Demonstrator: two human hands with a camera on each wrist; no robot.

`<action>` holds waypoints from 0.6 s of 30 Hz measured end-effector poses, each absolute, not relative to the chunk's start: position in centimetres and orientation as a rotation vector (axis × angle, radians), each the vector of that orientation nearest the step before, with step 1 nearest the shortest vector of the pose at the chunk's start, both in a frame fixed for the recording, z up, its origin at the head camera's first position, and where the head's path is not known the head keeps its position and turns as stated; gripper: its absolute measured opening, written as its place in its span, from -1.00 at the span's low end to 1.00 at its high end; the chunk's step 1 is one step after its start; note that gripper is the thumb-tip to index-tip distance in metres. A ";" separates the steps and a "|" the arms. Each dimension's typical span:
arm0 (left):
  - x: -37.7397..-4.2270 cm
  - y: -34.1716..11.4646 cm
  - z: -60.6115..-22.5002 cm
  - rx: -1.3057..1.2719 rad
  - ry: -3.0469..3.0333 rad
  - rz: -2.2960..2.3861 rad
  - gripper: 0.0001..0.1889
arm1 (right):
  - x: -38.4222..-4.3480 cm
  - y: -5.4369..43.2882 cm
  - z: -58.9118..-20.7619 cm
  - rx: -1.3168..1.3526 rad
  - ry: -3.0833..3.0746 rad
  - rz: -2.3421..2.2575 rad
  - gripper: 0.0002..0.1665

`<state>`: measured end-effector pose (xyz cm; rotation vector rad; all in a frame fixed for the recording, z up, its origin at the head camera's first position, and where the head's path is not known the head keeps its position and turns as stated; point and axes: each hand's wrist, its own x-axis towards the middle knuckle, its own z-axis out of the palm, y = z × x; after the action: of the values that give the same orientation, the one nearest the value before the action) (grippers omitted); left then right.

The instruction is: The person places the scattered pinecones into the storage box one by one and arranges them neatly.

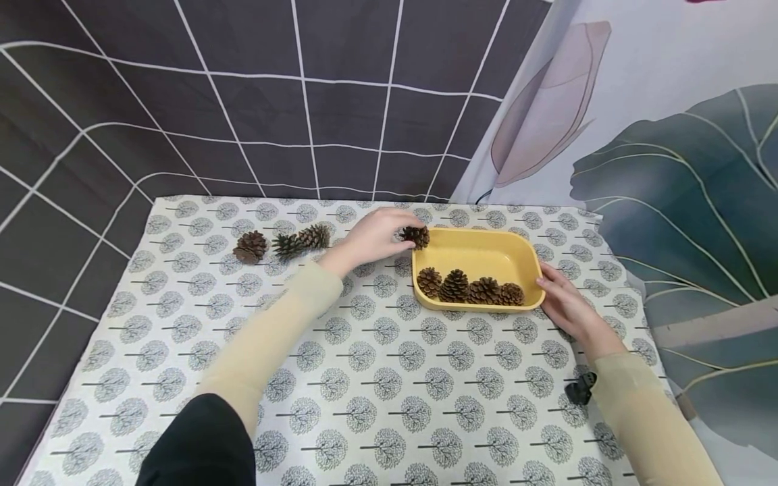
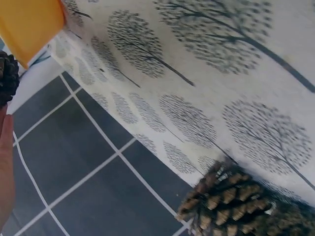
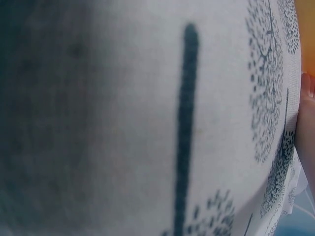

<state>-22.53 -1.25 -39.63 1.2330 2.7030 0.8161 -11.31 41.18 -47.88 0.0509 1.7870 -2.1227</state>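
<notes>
A brown pinecone (image 1: 416,236) is pinched in my left hand (image 1: 384,234), at the back left corner of a yellow plastic box (image 1: 474,238). In the left wrist view, part of that pinecone (image 2: 7,78) shows at the left edge beside the box (image 2: 34,29). Several pinecones (image 1: 454,286) sit in a row along the near wall inside the box. My right hand (image 1: 568,304) holds the box at its right end, with the thumb at the rim; its other fingers are partly hidden. The right wrist view catches only a bit of this hand (image 3: 307,118).
Left of the box, a rounded pinecone (image 1: 250,248) and two longer ones, a greenish one (image 1: 288,246) and a brown one (image 1: 315,236), lie on the tree-patterned tablecloth (image 1: 365,378). A small black object (image 1: 580,389) is at the right wrist. Dark gridded fabric (image 1: 340,115) hangs behind.
</notes>
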 end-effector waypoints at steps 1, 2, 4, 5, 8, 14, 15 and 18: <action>-22.6 -1.0 -39.6 1.238 2.696 0.818 -0.56 | -11.3 41.2 -47.8 0.055 1.787 -2.120 -0.13; -22.6 -0.8 -39.6 1.244 2.688 0.817 -0.56 | -11.3 41.1 -47.8 0.057 1.785 -2.119 -0.11; -22.7 -0.3 -39.7 1.251 2.677 0.803 -0.57 | -11.3 41.1 -47.7 0.066 1.784 -2.113 -0.10; -22.7 -0.1 -39.7 1.256 2.672 0.792 -0.58 | -11.4 41.1 -47.7 0.067 1.783 -2.112 -0.10; -22.7 0.4 -39.8 1.258 2.659 0.765 -0.58 | -11.4 41.1 -47.7 0.072 1.778 -2.114 -0.11; -22.6 1.6 -39.9 1.247 2.644 0.734 -0.57 | -11.4 41.1 -47.7 0.085 1.764 -2.120 -0.08; -22.7 1.7 -39.9 1.243 2.639 0.733 -0.57 | -11.4 41.1 -47.7 0.085 1.767 -2.120 -0.09; -22.8 2.4 -40.0 1.235 2.630 0.718 -0.57 | -11.3 41.0 -47.7 0.078 1.766 -2.129 -0.14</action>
<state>-22.83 2.36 -40.01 1.2349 2.6299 0.7182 -11.29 41.03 -47.70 0.0782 1.7658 -2.1286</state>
